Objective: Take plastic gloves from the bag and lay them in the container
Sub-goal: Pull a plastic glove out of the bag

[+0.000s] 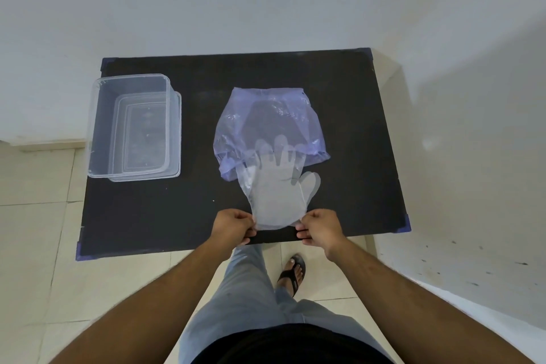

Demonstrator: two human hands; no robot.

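Here, both hands (233, 226) pinching glove (277, 201) cuff

both forearms reach forward from the near edge, converging; left hand (233, 226) and right hand (319, 229) sit level, near together, fingers curled in pinches.

No text, label, brand, number or sign can be read anywhere in the head view — none on the surfaces in sight.
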